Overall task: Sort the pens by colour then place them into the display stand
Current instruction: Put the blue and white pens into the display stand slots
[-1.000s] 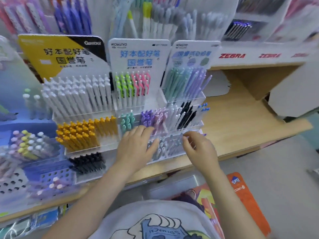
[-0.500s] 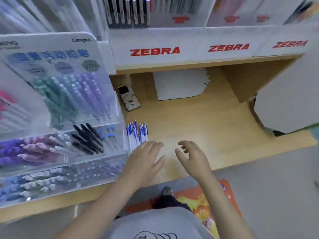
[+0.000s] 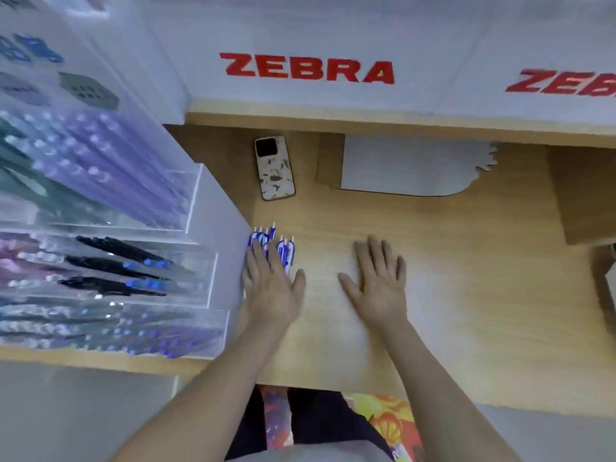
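Note:
Several blue-and-white pens [image 3: 286, 250] lie side by side on the wooden shelf [image 3: 466, 278], right beside the clear acrylic display stand [image 3: 203, 261]. My left hand [image 3: 271, 285] lies flat on top of these pens, fingers straight, covering their lower halves. My right hand [image 3: 380, 285] rests flat on the bare wood to the right, fingers spread, holding nothing. The stand's tiers hold purple, green, black and blue pens, blurred in this view.
A phone [image 3: 275, 168] in a patterned case lies at the back of the shelf. A white card [image 3: 406, 168] leans at the back right. A white header with red ZEBRA lettering [image 3: 310, 70] overhangs the shelf. A box edge [image 3: 603, 278] shows at far right.
The view swung right from the stand to the open shelf. Both hands left the stand's front tier and came down flat, the left onto the loose blue pens, the right onto bare wood.

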Demonstrator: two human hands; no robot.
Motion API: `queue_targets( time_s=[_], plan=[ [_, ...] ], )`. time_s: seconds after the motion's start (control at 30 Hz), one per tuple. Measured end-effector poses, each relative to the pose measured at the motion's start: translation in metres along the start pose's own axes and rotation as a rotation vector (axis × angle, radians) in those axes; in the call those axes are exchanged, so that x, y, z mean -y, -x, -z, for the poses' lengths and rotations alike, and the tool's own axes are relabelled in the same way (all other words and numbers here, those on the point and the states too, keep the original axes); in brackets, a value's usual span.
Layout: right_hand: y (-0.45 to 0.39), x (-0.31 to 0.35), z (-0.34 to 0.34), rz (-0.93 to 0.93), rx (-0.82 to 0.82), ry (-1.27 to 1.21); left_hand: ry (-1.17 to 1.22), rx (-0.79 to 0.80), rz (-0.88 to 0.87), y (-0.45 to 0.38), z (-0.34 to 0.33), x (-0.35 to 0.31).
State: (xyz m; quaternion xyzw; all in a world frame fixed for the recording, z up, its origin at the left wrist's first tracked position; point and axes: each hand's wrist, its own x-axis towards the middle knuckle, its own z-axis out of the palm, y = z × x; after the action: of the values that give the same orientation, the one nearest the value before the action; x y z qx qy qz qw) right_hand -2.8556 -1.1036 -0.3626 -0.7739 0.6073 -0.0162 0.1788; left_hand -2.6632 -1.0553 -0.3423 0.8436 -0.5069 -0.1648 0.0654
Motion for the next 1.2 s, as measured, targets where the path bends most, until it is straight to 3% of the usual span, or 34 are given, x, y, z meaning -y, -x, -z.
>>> queue_targets(
  time_s=[0.27,0.43,0.87,1.07,1.2],
  plan=[
    [-0.005,-0.008,-0.012,0.014,-0.002,0.083,-0.051,-0.208,-0.025,-0.011,-0.03,0.01],
    [-0.004,-0.01,-0.013,0.013,-0.01,0.08,0.036,-0.243,-0.231,-0.008,-0.033,0.009],
    [-0.004,-0.011,-0.013,0.039,-0.067,-0.001,0.288,-0.059,-0.01,-0.011,-0.015,-0.003],
    [-0.001,-0.001,-0.006,0.007,-0.273,-0.429,0.357,0.081,0.165,-0.02,0.001,-0.01],
    [0.014,0.029,0.012,-0.364,0.095,-1.108,0.33,0.165,0.137,-0.022,0.009,-0.021]
  ],
)
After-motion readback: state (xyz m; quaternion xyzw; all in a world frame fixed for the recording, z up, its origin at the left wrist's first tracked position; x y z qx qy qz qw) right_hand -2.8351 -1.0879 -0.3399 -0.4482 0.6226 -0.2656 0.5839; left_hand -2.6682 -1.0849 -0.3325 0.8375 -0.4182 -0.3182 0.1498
